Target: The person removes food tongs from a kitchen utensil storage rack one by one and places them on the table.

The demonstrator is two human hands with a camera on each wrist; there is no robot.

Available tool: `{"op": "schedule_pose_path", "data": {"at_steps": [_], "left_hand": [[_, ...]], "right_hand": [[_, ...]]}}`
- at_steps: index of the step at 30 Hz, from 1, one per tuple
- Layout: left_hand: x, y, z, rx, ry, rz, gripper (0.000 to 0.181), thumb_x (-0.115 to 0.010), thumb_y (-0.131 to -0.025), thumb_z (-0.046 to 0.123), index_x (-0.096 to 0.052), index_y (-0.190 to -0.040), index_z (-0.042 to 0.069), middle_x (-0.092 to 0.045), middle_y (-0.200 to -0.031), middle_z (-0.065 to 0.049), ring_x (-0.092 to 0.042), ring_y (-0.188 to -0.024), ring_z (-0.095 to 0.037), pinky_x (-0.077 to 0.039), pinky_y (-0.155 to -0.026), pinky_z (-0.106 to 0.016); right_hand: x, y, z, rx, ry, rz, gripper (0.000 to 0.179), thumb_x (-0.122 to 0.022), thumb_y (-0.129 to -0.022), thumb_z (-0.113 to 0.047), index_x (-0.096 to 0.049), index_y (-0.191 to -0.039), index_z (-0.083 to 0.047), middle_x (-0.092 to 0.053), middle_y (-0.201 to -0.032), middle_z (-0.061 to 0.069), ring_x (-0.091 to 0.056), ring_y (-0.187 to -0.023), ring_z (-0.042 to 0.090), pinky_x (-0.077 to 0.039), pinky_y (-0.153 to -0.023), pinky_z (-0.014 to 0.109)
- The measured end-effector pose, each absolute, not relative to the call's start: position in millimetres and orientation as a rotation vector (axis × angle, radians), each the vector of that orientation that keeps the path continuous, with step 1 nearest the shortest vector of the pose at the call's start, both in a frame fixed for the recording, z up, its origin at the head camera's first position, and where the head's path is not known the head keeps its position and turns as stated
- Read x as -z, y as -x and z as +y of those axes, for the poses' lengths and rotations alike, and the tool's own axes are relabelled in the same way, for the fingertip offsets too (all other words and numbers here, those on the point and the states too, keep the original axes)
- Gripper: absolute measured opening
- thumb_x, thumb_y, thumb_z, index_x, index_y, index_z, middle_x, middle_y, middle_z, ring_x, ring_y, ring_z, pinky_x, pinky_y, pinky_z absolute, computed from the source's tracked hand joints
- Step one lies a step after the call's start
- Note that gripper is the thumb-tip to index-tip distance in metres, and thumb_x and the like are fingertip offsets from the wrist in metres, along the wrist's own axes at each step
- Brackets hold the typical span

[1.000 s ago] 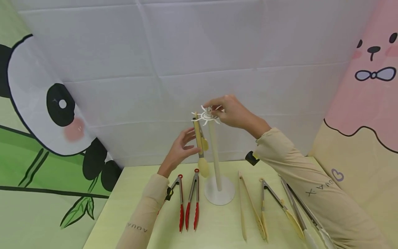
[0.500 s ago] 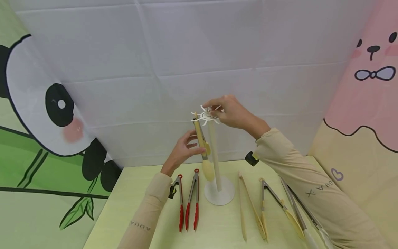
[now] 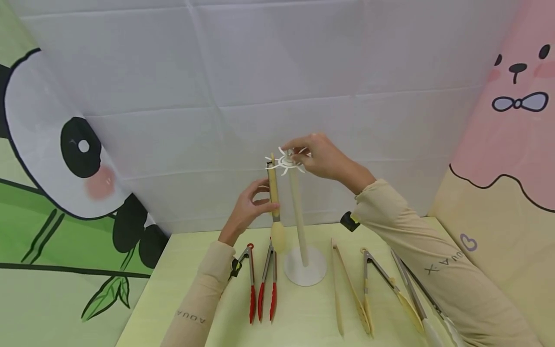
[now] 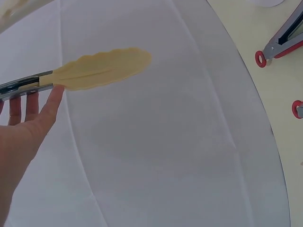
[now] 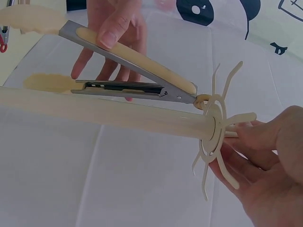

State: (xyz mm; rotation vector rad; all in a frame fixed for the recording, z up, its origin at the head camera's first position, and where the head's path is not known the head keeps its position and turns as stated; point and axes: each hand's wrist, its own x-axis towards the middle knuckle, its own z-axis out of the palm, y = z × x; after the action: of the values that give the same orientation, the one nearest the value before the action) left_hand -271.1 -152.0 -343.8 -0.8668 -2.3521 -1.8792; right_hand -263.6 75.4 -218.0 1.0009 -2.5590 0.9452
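Note:
My left hand (image 3: 249, 209) holds yellow-handled tongs (image 3: 273, 188), thumb on one arm and fingers behind. In the right wrist view, the ring end of the tongs (image 5: 147, 66) is at a hook of a white stand (image 5: 118, 116), apparently hung on it. The arms stand spread apart, one along each side of a narrow gap. My right hand (image 3: 318, 154) pinches the top of the stand above its curved hooks (image 3: 286, 164). In the left wrist view, one pale yellow scalloped tip (image 4: 104, 68) points away from my left fingers.
Two red-tipped tongs (image 3: 273, 294) lie left of the stand's round base (image 3: 305, 274). To the right lie beige tongs (image 3: 338, 299), yellow-tipped tongs (image 3: 392, 284) and white-tipped tongs (image 3: 412, 279), the last partly under the right sleeve. A white cloth backdrop (image 3: 243, 96) rises behind the table.
The tongs' lower end swings right, then back left, with my left hand moving along. In the head view one arm now covers the other. My right hand stays on the stand's top.

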Motion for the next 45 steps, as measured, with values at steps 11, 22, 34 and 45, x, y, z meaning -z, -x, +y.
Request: {"op": "schedule_pose_path", "data": {"at_steps": [11,22,34,45], "left_hand": [[336,265,-165,1.833,0.846,-2.389,0.065,-0.072,-0.082,0.007,-0.042,-0.14,0.005,-0.049,-0.127,-0.014,-0.046,-0.118,-0.028,-0.041,-0.098,-0.046],[333,258,-181,1.75,0.767,-2.424,0.065,-0.071,-0.082,0.006,-0.042,-0.14,0.003,-0.05,-0.124,-0.017,-0.046,-0.116,-0.03,-0.043,-0.096,-0.044],[359,272,-201,1.729,0.669,-2.423,0.068,-0.076,-0.08,0.015,-0.044,-0.14,0.013,-0.049,-0.123,-0.013,-0.045,-0.116,-0.034,-0.04,-0.096,-0.049],[367,267,-208,1.653,0.576,-2.404,0.064,-0.077,-0.079,0.024,-0.049,-0.136,0.015,-0.052,-0.114,-0.009,-0.047,-0.104,-0.024,-0.044,-0.09,-0.044]], "right_hand": [[219,264,74,-0.953,-1.009,-2.55,0.031,-0.056,-0.089,0.006,-0.065,-0.118,0.0,-0.067,-0.102,0.019,-0.065,-0.093,0.029,-0.052,-0.082,0.035],[217,264,75,-0.966,-0.985,-2.558,0.031,-0.056,-0.088,0.008,-0.066,-0.117,0.0,-0.067,-0.101,0.019,-0.066,-0.092,0.029,-0.053,-0.081,0.035],[219,265,74,-0.985,-0.991,-2.541,0.03,-0.057,-0.088,0.008,-0.066,-0.116,0.002,-0.067,-0.101,0.019,-0.066,-0.092,0.029,-0.052,-0.082,0.035],[219,266,75,-0.986,-1.012,-2.517,0.03,-0.056,-0.088,0.008,-0.066,-0.116,0.002,-0.067,-0.104,0.019,-0.065,-0.094,0.029,-0.052,-0.083,0.034]]}}
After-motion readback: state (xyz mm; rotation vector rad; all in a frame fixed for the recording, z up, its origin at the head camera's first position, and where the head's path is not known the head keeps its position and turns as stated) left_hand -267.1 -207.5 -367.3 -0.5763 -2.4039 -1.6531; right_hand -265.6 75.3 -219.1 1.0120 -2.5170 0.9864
